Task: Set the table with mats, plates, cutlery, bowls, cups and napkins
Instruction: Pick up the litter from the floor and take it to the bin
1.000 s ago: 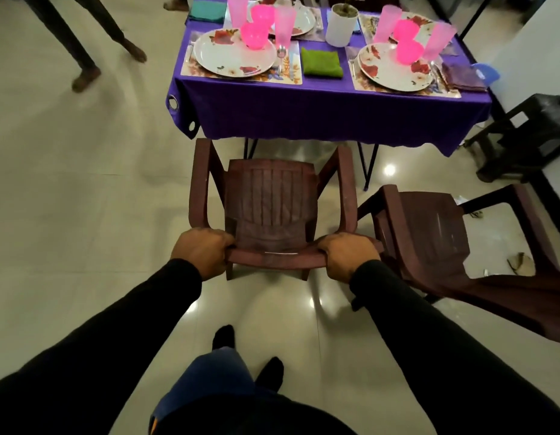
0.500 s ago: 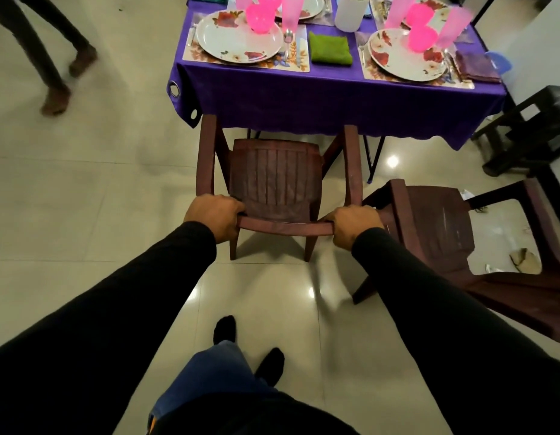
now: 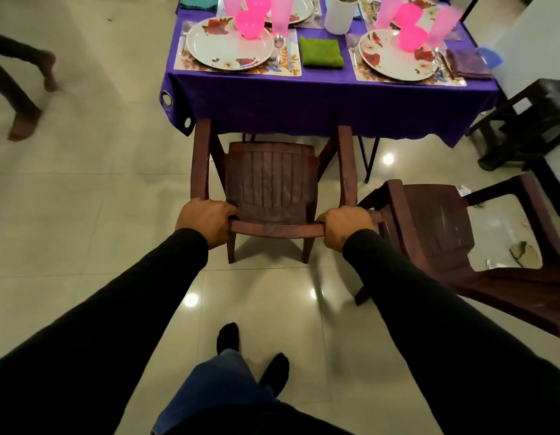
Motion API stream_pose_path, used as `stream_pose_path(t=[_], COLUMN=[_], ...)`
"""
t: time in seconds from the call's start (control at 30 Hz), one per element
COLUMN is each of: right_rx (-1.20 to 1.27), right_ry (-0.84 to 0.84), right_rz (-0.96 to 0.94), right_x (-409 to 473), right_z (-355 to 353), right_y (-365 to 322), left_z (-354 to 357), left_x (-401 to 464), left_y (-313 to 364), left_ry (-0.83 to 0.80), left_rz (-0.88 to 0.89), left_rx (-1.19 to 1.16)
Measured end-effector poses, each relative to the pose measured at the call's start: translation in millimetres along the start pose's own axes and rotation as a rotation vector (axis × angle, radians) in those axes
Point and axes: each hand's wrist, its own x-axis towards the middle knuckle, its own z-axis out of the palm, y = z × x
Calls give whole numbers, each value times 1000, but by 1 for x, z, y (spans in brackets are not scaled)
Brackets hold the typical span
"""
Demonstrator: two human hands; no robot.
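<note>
Place settings are laid on the counter, which is draped in a purple cloth: a floral plate on a printed mat at the near left, a second plate at the near right, a green napkin folded between them, pink bowls and tall pink cups standing on and behind the plates, and a spoon beside the left plate. A brown plastic chair is gripped at the top rail of its back by both hands, the left hand clenched round the rail's left end and the right hand round its right end. Compared with a second ago, the chair has been pushed forward, so that the tips of its armrests now meet the hanging cloth below the left setting. A second chair stands askew to the right, well short of the counter. The setting itself appears finished on this side; what is being done is judged to be the tucking in of seats, with the second chair probably due the same. Another person's legs are seen at the far left.
</note>
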Motion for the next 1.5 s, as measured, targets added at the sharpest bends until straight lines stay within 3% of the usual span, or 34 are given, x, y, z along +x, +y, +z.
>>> stream_pose_path(t=[0.4, 1.03, 1.3, 1.5], right_rx=[48, 77, 51, 12], right_ry=[-48, -69, -140, 56], right_rz=[-4, 11, -20, -70], right_x=[4, 10, 1, -30], right_z=[1, 7, -13, -17], right_y=[1, 3, -1, 6], left_z=[-3, -1, -7, -27], left_x=[4, 4, 11, 5], left_y=[3, -1, -5, 24], left_ry=[-115, -75, -144, -306], left_rz=[-35, -25, 15, 49], left_rx=[20, -1, 29, -174])
